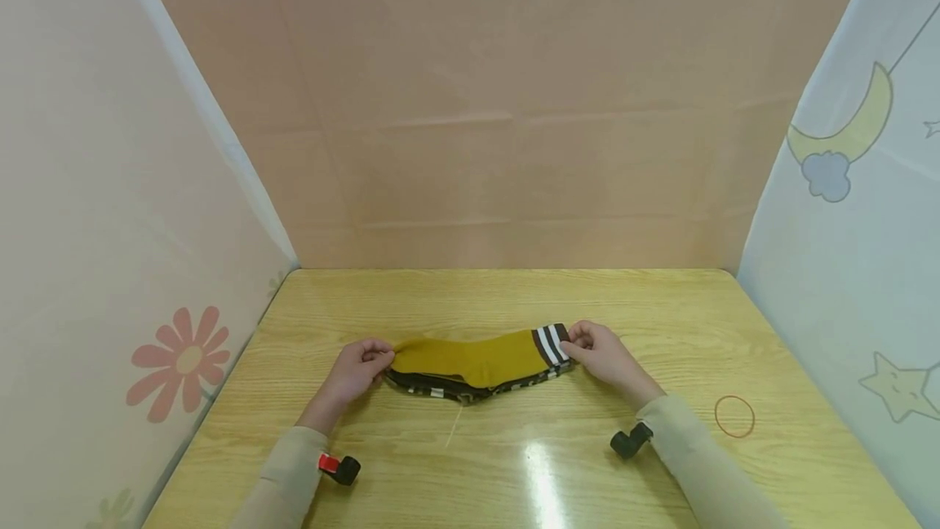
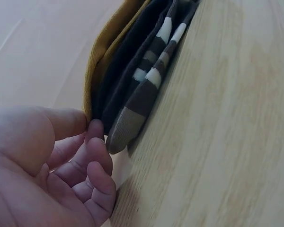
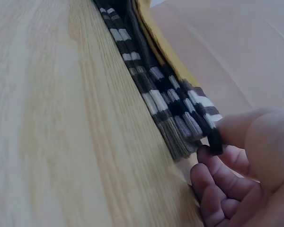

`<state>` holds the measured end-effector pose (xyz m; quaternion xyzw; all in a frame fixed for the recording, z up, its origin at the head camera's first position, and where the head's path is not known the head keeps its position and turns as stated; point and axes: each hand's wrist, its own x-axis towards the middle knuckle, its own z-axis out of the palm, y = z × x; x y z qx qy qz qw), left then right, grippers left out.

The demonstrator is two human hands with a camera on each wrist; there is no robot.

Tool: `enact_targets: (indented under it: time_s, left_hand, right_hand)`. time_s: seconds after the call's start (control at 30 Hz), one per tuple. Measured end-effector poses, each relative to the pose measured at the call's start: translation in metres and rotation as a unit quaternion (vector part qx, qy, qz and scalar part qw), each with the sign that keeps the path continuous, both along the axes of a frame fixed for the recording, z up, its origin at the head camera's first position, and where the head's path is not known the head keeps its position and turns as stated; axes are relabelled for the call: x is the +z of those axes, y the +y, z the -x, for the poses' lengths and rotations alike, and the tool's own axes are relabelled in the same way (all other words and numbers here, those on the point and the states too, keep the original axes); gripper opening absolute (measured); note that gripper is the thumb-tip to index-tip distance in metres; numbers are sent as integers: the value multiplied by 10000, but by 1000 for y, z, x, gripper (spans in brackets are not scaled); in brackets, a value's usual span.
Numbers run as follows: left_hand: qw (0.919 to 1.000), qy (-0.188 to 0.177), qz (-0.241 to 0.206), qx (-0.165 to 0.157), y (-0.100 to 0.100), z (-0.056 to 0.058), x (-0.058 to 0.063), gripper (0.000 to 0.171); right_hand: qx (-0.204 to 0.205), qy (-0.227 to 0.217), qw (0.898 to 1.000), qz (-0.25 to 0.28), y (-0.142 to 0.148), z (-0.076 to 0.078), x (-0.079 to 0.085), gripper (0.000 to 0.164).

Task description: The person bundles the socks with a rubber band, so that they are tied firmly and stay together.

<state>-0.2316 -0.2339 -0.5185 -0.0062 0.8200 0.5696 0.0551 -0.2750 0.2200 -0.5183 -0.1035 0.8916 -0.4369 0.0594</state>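
1. My left hand (image 1: 356,367) pinches the left end of the mustard sock (image 1: 470,356) between thumb and forefinger; my other fingers curl loosely.
2. My right hand (image 1: 608,356) pinches its right end, at the brown cuff with white stripes.
3. The mustard sock lies uppermost in a stack running left to right near the middle of the table (image 1: 411,480).
4. The head view shows mostly that top sock; my left wrist view opens up the layers: a dark sock (image 2: 123,56) beneath it, then striped socks (image 2: 154,75) in brown, white and tan.
5. From the right wrist, the layered cuffs show, the lowest close against the wood. How many layers my fingers catch, I cannot tell.
6. Only the head view has the thin reddish ring (image 1: 716,411), to the right of my right hand, well apart from the stack.
7. A strip of wood separates the stack from the far edge; wider room lies on the near side, between my forearms. The near edge is out of view.
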Motion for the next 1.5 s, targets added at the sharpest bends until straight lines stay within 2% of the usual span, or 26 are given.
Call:
enact_targets:
  time_s: [0.17, 0.3, 0.5, 0.6, 0.73, 0.8, 0.9, 1.03, 1.17, 1.3, 1.5]
  left_hand:
    - [9998, -13, 214, 17, 2, 2, 0, 17]
    - [9990, 150, 420, 29, 4, 4, 2, 19]
    - [9941, 702, 790, 250, 15, 8, 10, 22]
    - [9854, 1224, 1166, 205, 27, 10, 16, 24]
    - [9689, 1951, 1520, -45, 48, 14, 24, 21]
    - [9615, 2206, 1626, -227, 59, 16, 27, 19]
    - [9544, 2334, 1800, -477, 77, 19, 31, 15]
    - [9536, 2149, 1943, -822, 104, 20, 39, 15]
    - [9522, 1771, 2074, -1377, 130, 22, 48, 24]
    - [9401, 1464, 2430, -1892, 153, 28, 48, 35]
    - [9114, 1220, 3160, -2335, 182, 30, 43, 49]
  right_hand:
    - [75, 13, 10000, -37, 2, -2, 1, 21]
    - [125, 18, 9998, -175, 5, -4, 1, 23]
    - [155, -23, 9997, -203, 8, -12, 2, 25]
    - [141, -26, 9997, -216, 11, -18, 5, 24]
    - [-9, 23, 9997, -249, 18, -25, 9, 21]
    - [-77, 46, 9996, -272, 22, -29, 10, 20]
    - [-156, 111, 9994, -279, 30, -34, 11, 19]
    - [-109, 389, 9986, -335, 41, -41, 11, 17]
    - [-186, 691, 9966, -403, 53, -48, 11, 13]
    - [-299, 869, 9946, -490, 66, -55, 14, 13]
    - [-446, 1078, 9908, -680, 87, -68, 14, 12]
